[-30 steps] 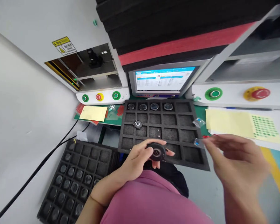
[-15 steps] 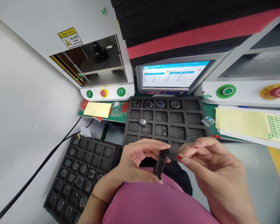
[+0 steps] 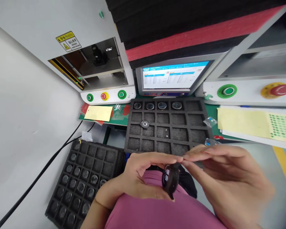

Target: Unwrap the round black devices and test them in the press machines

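Observation:
My left hand [image 3: 145, 175] grips a black round smartwatch body [image 3: 173, 179] by its edges, between thumb and fingers. The watch is tilted, and its lit display faces left. At the watch's upper end, my right hand [image 3: 224, 178] pinches thumb and forefinger together, close against the left fingertips. Whatever lies in that pinch is too small or hidden to make out. Beyond both hands, another watch [image 3: 145, 124] with a lit face rests across the dividers of a black foam tray [image 3: 157, 131]. Several dark watch bodies [image 3: 162, 105] fill pockets in its far row.
A second foam tray [image 3: 95, 152] holding several round watch parts lies at lower left. Behind the near tray stand a monitor [image 3: 169, 78] and two machines with green buttons [image 3: 121, 94] and red stops [image 3: 281, 89]. Sticker sheets [image 3: 245, 124] and small plastic bags [image 3: 210, 121] lie at right.
My right hand has come left, its fingertips now meeting the watch's upper end. The watch in my left hand has turned so that its lit display shows.

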The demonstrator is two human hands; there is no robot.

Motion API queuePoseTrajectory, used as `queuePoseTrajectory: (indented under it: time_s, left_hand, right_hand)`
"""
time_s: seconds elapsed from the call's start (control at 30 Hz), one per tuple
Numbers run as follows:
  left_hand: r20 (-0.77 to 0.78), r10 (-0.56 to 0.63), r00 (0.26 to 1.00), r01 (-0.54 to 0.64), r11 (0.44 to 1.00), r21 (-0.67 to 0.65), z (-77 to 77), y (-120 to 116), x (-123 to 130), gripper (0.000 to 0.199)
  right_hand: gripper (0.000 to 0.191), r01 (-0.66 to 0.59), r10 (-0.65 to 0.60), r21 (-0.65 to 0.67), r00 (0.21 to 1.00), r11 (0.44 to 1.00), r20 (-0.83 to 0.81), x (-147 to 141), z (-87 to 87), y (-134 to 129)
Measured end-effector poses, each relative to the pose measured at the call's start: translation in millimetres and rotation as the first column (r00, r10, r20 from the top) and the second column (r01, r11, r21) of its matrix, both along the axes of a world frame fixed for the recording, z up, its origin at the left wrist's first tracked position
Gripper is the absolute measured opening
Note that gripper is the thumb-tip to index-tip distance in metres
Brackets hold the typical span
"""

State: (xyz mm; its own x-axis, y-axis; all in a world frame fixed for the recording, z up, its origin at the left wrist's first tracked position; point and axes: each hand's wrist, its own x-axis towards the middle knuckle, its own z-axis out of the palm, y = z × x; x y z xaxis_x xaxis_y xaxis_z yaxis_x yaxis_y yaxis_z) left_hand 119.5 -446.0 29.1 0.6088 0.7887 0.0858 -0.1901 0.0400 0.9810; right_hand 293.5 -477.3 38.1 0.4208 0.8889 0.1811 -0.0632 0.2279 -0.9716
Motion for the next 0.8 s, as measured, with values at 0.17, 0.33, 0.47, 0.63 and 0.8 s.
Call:
queuePoseTrajectory:
  time_s: [0.17,0.33,0.47,0.63,0.8]
  left_hand:
    - [-0.062,-0.002,0.998,0.0,0.999,-0.032,0.2,-1,-2,0.059]
    - [0.052,-0.025,0.998,0.032,0.992,-0.12,-2.9,-3,-1,0.064]
    - [0.118,-0.037,0.992,0.055,0.988,-0.147,-2.2,-1,2,0.063]
    - [0.045,-0.02,0.999,0.028,0.982,-0.189,0.1,-1,5,0.062]
    - [0.056,0.114,0.992,-0.118,0.989,0.089,-6.3,-1,8,0.066]
  right_hand:
    - [0.04,0.06,-0.06,0.025,0.998,0.998,0.006,0,-1.8,2]
    - [0.042,-0.05,0.05,-0.008,0.997,0.999,-0.06,4,-2.7,2]
    - [0.036,-0.118,0.114,-0.045,0.989,0.992,-0.097,7,-3.8,-1]
    - [0.028,-0.04,0.04,-0.015,0.999,0.999,0.022,5,-3.3,-4]
    - [0.03,0.035,-0.034,-0.015,0.998,0.999,0.048,7,0.4,-10]
